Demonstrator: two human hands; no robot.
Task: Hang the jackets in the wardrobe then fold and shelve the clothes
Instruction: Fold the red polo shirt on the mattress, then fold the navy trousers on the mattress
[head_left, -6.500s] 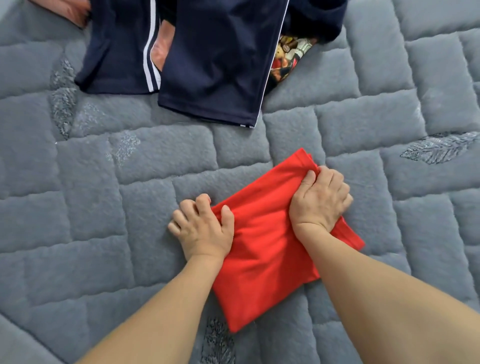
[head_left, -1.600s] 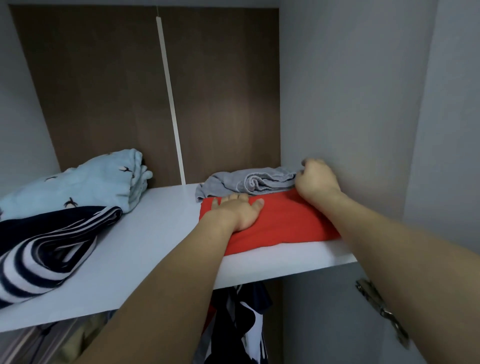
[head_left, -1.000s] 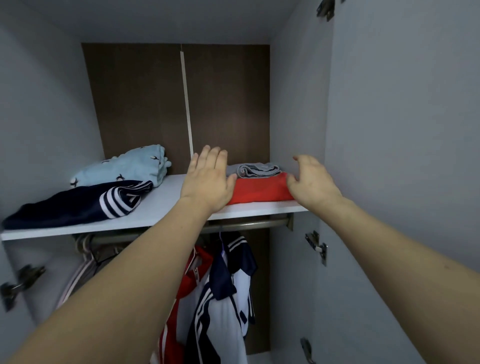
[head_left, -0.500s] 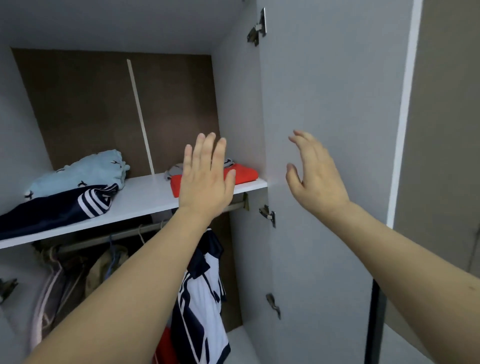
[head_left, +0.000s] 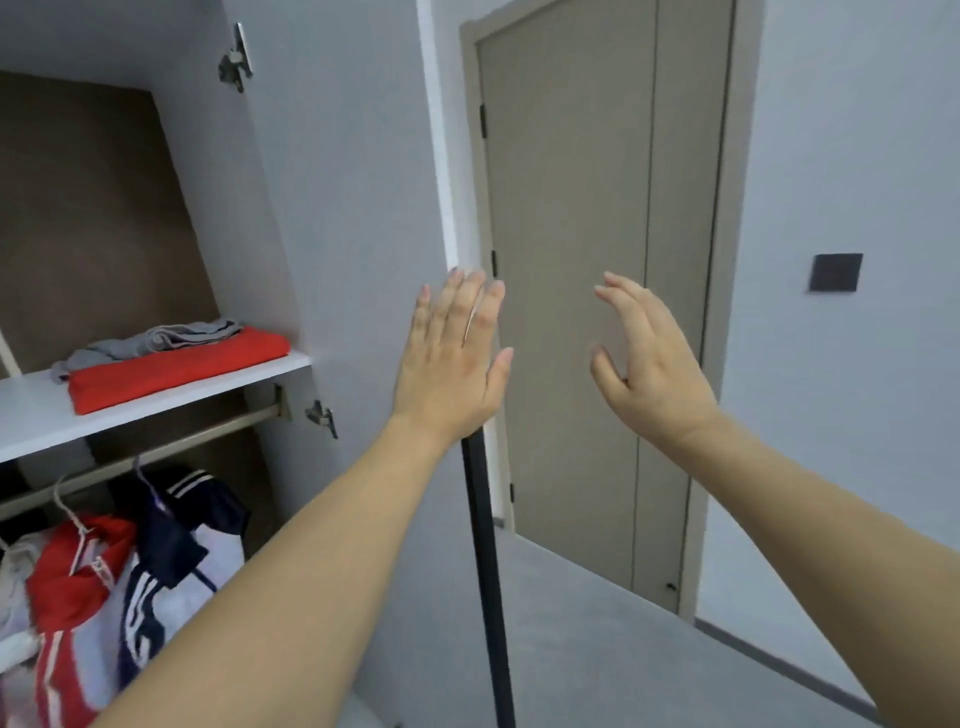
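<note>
The folded red garment (head_left: 171, 366) lies on the white wardrobe shelf (head_left: 31, 415) at the left, with a folded grey garment (head_left: 156, 338) behind it. Below the shelf, red, navy and white jackets (head_left: 130, 566) hang from the rail (head_left: 156, 447). My left hand (head_left: 452, 358) is raised in front of the open wardrobe door's edge, fingers straight and empty. My right hand (head_left: 649, 364) is raised to the right of it, fingers relaxed and spread, holding nothing. Both hands are well clear of the shelf.
The open grey wardrobe door (head_left: 358, 260) stands between me and the shelf, with hinges (head_left: 322, 415) on its inner face. A beige room door (head_left: 597, 286) is ahead, a dark wall switch (head_left: 835, 272) to its right, and grey floor (head_left: 597, 649) below.
Since the red garment was placed on the shelf, both hands have let go and pulled back. The view has swung right, so the wardrobe now sits at the left and the room door is ahead.
</note>
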